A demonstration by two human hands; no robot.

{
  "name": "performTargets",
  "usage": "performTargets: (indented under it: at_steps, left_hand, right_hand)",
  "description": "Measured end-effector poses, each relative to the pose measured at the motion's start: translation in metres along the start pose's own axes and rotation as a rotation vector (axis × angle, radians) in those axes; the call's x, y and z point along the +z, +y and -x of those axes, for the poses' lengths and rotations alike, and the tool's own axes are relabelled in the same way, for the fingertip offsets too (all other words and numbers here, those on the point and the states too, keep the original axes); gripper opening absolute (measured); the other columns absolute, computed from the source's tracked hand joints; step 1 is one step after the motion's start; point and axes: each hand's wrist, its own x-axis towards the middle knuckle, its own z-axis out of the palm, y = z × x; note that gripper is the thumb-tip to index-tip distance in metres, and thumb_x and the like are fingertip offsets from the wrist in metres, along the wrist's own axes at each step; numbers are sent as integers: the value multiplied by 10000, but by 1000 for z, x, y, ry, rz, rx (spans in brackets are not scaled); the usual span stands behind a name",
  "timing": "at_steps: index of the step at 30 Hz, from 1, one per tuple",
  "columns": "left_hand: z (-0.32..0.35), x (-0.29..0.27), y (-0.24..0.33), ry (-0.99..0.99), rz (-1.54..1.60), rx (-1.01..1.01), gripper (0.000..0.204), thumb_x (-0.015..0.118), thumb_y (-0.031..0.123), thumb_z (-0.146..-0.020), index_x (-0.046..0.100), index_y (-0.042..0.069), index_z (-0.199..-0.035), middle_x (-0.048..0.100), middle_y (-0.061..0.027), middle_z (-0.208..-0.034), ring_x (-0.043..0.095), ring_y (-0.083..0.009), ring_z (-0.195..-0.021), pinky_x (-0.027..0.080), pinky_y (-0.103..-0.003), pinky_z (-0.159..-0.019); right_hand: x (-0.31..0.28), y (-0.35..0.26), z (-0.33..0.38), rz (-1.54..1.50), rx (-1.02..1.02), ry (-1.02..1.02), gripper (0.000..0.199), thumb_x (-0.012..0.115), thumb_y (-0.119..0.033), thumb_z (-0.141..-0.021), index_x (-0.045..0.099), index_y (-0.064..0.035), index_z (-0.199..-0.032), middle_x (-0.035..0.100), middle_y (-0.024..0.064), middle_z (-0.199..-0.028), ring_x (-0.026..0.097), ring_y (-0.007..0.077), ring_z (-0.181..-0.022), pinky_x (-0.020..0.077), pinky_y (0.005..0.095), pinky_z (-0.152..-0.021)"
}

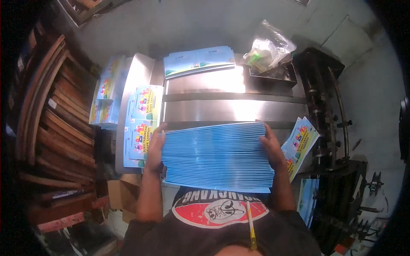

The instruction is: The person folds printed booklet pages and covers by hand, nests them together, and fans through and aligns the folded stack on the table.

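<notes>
A thick stack of light-blue printed sheets (218, 158) is held in front of my chest, its many edges stepped in a fan. My left hand (156, 147) is closed on the stack's left side, thumb near the upper corner. On the opposite side my right hand (273, 149) grips it, with the thumb up along the edge. The fingers under the stack are mostly hidden. Printed covers with colourful figures (143, 128) lie on the metal surface by my left hand. More such covers (301, 143) fan out just beyond my right hand.
A metal machine table (205, 111) stands ahead, with a pile of blue sheets (198, 62) at its back. Right of that pile is a black tray (277, 74) with a clear plastic bag (269, 47). Bundled covers (109, 91) stand at left, near curved wooden boards (70, 106). Dark machinery (320, 115) rises at right.
</notes>
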Motion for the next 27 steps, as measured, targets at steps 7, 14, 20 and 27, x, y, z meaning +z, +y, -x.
performTargets:
  at_steps: [7, 14, 20, 27]
  left_hand:
    - [19, -14, -27, -86, -137, 146, 608, 331, 452, -1034, 386, 0, -1437, 494, -189, -1402, 539, -258, -1211, 447, -373, -1024]
    - [30, 1, -23, -209, 365, 112, 755, 246, 579, -1022, 29, 111, -1574, 78, -110, -1638, 158, -283, -1489, 200, -414, -1198]
    - [26, -5, -26, -129, 1, 95, 680, 470, 310, -1005, 156, 59, -1554, 337, -169, -1503, 364, -262, -1369, 305, -371, -1134]
    - [24, -9, -29, -110, 212, -2, 656, 609, 262, -909, 324, 36, -1455, 557, -183, -1252, 599, -248, -1125, 521, -397, -963]
  right_hand:
    - [-13, 31, 30, 51, 204, 81, 838, 549, -560, -900, 301, -40, -1508, 429, 226, -1441, 450, 313, -1304, 348, 435, -1100]
    - [9, 41, 30, -411, -90, 77, 981, 395, -794, -863, 266, -81, -1523, 456, 118, -1405, 465, 242, -1248, 384, 373, -1060]
    - [-10, 48, 10, -227, 9, 6, 905, 331, -705, -941, 145, -75, -1563, 278, 191, -1556, 340, 321, -1382, 269, 456, -1147]
    - [-5, -26, 2, 512, -309, 205, 598, 568, -360, -962, 399, -43, -1440, 451, 198, -1417, 450, 315, -1297, 340, 428, -1100]
